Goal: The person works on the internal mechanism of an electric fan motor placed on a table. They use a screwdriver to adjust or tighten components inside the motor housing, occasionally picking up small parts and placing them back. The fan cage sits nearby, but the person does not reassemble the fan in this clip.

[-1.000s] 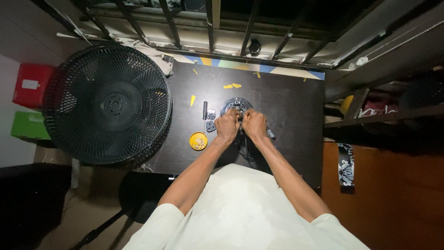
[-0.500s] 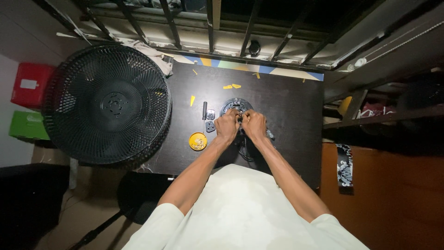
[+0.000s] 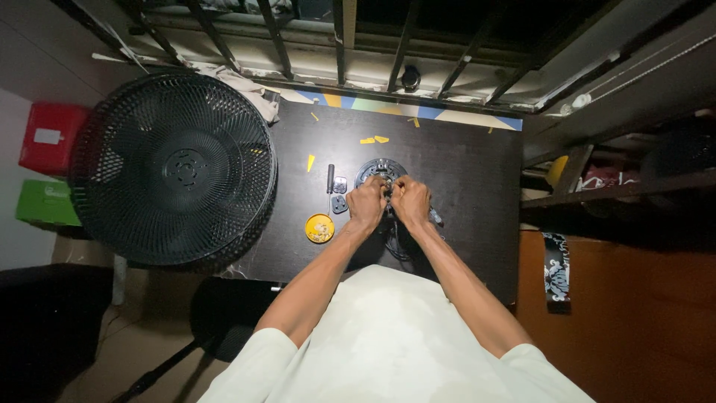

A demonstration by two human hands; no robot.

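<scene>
My left hand (image 3: pixel 367 203) and right hand (image 3: pixel 409 201) meet, fingers curled and pinching the near edge of a round grey part (image 3: pixel 379 172) mid-table (image 3: pixel 477 179). It looks rigid, metal, with small fiddly fittings; the rim seems the best grip. Since a second ago, nothing has visibly shifted.

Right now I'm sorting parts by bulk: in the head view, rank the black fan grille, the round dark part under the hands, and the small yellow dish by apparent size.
1. Black fan grille, by far the largest.
2. Round dark part, partly hidden by the left hand and right hand.
3. Yellow dish, smallest, though not far below the round part.
</scene>
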